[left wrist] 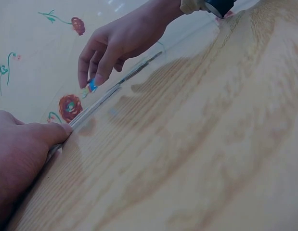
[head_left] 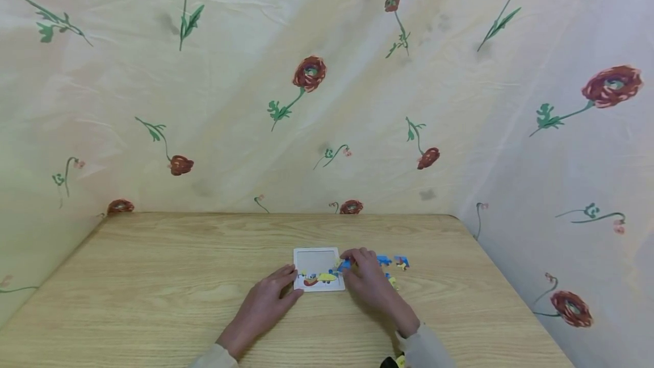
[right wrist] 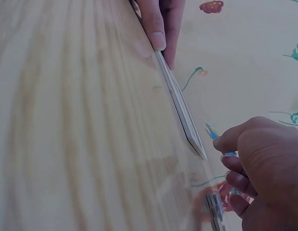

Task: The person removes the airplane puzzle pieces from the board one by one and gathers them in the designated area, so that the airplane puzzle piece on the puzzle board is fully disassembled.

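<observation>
A white puzzle tray (head_left: 318, 249) lies on the table, with colourful joined pieces (head_left: 326, 277) along its near side and a bare base behind them. My left hand (head_left: 271, 299) holds the tray's near left corner, thumb at the near edge and fingers along the left side. Over the tray's right edge, my right hand (head_left: 373, 281) pinches a blue and yellow puzzle piece (left wrist: 92, 86) between thumb and fingertips. In the right wrist view that piece (right wrist: 212, 131) is held above the level of the tray (right wrist: 180, 108).
Several loose puzzle pieces (head_left: 401, 262) lie right of the tray, partly hidden behind my right hand. The wood-grain table (head_left: 168, 283) meets a flowered cloth (head_left: 230, 101) at its back and sides. A small black and yellow thing (head_left: 390, 362) shows by the right sleeve.
</observation>
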`<action>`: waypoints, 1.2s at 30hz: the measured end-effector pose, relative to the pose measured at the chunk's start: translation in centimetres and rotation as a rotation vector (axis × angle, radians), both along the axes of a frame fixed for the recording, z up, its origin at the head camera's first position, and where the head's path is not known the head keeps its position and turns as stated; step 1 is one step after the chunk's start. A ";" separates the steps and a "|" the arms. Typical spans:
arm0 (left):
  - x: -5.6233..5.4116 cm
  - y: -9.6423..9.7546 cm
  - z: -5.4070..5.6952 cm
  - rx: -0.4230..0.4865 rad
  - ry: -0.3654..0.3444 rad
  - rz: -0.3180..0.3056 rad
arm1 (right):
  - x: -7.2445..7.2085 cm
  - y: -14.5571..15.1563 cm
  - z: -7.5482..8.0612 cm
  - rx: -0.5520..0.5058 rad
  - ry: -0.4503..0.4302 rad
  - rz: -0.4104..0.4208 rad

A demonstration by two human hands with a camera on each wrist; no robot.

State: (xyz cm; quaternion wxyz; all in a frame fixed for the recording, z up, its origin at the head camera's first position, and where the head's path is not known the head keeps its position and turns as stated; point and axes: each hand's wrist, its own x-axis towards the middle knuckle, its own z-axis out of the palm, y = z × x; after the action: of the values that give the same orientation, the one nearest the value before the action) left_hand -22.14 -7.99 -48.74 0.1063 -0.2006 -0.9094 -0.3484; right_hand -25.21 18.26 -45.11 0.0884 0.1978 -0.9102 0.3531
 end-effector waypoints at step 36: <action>0.0 0.0 0.0 -0.004 -0.002 0.008 | 1.2 6.0 -0.5 -0.005 0.124 -0.075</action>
State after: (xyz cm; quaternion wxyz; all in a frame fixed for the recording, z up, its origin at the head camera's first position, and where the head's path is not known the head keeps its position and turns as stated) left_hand -22.19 -7.95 -48.75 0.1062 -0.1970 -0.9111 -0.3462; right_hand -24.02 24.23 -45.59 0.1582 0.1850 -0.9089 0.3386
